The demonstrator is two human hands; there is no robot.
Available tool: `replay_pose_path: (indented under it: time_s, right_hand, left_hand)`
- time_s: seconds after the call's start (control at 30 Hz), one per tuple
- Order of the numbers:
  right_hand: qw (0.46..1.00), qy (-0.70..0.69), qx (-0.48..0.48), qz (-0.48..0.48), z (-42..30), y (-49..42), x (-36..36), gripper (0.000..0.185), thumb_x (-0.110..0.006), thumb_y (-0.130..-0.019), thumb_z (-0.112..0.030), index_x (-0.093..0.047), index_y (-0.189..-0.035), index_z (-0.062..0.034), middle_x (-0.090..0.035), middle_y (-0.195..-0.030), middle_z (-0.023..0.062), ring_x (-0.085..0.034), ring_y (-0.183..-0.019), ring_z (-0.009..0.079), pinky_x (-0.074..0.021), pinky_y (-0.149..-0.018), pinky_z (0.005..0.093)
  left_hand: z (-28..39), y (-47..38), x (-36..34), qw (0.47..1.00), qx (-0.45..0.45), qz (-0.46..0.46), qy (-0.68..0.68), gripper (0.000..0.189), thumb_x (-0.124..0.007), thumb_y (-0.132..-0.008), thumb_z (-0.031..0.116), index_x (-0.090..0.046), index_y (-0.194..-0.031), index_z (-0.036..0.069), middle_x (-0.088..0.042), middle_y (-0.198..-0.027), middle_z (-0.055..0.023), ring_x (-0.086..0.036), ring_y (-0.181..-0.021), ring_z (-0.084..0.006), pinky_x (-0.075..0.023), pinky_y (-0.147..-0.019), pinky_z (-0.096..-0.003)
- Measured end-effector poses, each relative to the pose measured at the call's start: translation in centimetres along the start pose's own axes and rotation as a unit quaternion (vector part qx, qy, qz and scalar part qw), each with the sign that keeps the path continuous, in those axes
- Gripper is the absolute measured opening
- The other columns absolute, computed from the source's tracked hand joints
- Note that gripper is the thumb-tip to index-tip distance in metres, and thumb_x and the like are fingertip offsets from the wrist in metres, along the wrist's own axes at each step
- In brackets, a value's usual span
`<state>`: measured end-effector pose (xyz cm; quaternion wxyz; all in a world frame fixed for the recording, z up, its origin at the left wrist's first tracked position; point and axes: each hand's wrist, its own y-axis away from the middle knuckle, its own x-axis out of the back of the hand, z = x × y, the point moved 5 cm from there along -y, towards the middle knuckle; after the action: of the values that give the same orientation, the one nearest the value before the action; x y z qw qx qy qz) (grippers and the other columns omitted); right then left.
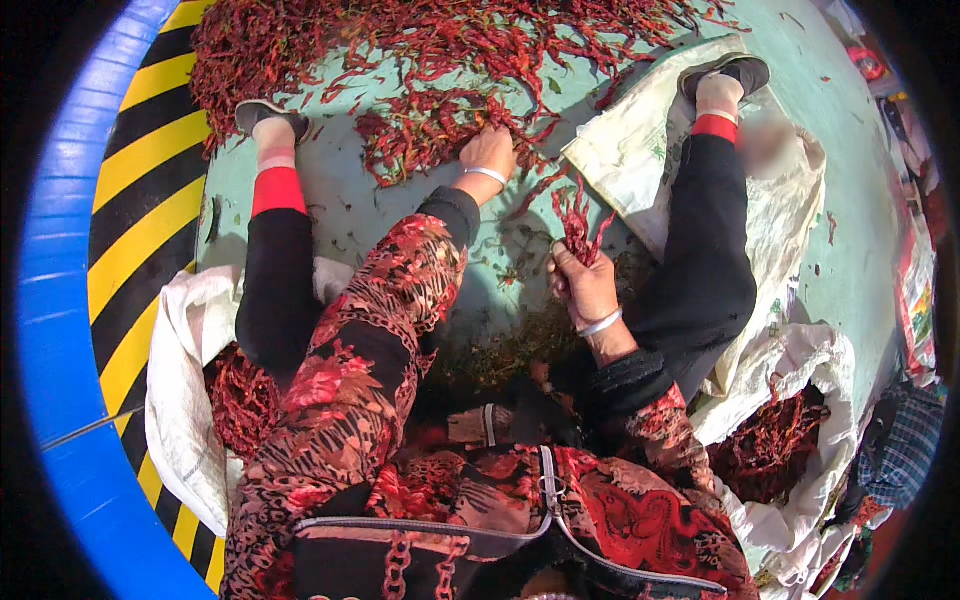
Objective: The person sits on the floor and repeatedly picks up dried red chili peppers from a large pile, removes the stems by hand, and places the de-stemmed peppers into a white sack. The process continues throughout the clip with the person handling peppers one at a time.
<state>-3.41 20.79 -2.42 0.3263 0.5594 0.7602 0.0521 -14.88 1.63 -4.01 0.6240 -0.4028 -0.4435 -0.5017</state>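
My right hand (pixel 589 289) is closed around a small bunch of dried red chilli peppers (pixel 577 225), their tips fanning out above the thumb. Farther forward, my left hand (pixel 489 157) reaches knuckles-up into a small heap of red chillies (pixel 420 135); its fingertips are hidden among them, so its grip is unclear. A few loose chillies (pixel 541 191) lie on the pale green floor (pixel 480 225) between the two hands. Beneath my right hand, stem bits and debris (pixel 510 345) are scattered close to my body.
A large spread of red chillies (pixel 450 34) covers the floor ahead. White woven sacks holding chillies stand at my left (pixel 187 420) and right (pixel 832 420). A flattened sack (pixel 622 150) lies under my right leg. Yellow-black striped edging (pixel 150 202) borders a blue surface (pixel 52 300) on the left.
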Motion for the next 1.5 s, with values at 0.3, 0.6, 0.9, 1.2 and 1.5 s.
replay_pose_path:
  time_s: [0.3,0.6,0.9,1.2,1.5]
  right_hand:
    - [0.998,-0.045,0.007,-0.035,-0.9,-0.1,-1.4,0.011,-0.056,-0.082,-0.012,-0.053,-0.074,-0.0059,-0.053,-0.062,0.0018,-0.042,-0.044,0.0067,-0.0313,-0.038,0.0197]
    - [0.999,0.029,0.02,0.022,0.2,-0.5,1.0,0.013,-0.057,-0.081,-0.014,-0.052,-0.072,-0.0068,-0.052,-0.061,0.001,-0.041,-0.043,0.0072,-0.0289,-0.037,0.0202]
    - [1.0,-0.003,-0.008,0.001,0.1,-0.6,-0.6,0.015,-0.06,-0.08,-0.016,-0.053,-0.07,-0.0062,-0.052,-0.061,0.0011,-0.043,-0.045,0.007,-0.0313,-0.038,0.0195]
    - [0.995,0.053,0.015,-0.086,0.6,-0.4,-2.1,0.007,-0.061,-0.079,-0.009,-0.058,-0.082,-0.0027,-0.058,-0.067,0.0005,-0.051,-0.055,0.0057,-0.0404,-0.048,0.0193]
    - [0.988,0.116,0.097,-0.019,1.9,0.5,-1.1,0.009,-0.057,-0.079,-0.007,-0.058,-0.085,-0.0001,-0.059,-0.072,0.0022,-0.052,-0.06,0.0083,-0.042,-0.053,0.0211]
  left_hand:
    - [-5.9,3.7,1.6,0.998,0.045,0.006,0.036,0.017,-0.059,-0.071,0.02,-0.058,-0.08,0.006,-0.056,-0.083,-0.0161,-0.055,-0.079,-0.0338,-0.0437,-0.065,-0.0424]
    - [-0.9,2.2,-0.5,0.998,0.056,-0.013,0.004,0.027,-0.066,-0.069,0.029,-0.061,-0.083,0.006,-0.055,-0.09,-0.0156,-0.057,-0.08,-0.0331,-0.046,-0.068,-0.0417]
    - [-3.9,7.2,4.4,0.772,0.238,-0.059,0.587,0.019,-0.063,-0.076,0.016,-0.056,-0.089,0.005,-0.048,-0.064,0.0049,-0.041,-0.052,-0.0022,-0.0346,-0.049,-0.0171]
    - [2.0,16.3,1.5,0.868,0.028,-0.13,0.478,0.01,-0.051,-0.081,-0.001,-0.051,-0.091,0.0,-0.054,-0.076,-0.0017,-0.053,-0.073,-0.0094,-0.0443,-0.067,-0.0245]
    - [8.2,20.6,7.6,0.82,-0.197,-0.21,0.495,0.009,-0.055,-0.079,0.01,-0.058,-0.081,0.001,-0.057,-0.071,-0.0074,-0.054,-0.065,-0.0116,-0.0441,-0.06,-0.0285]
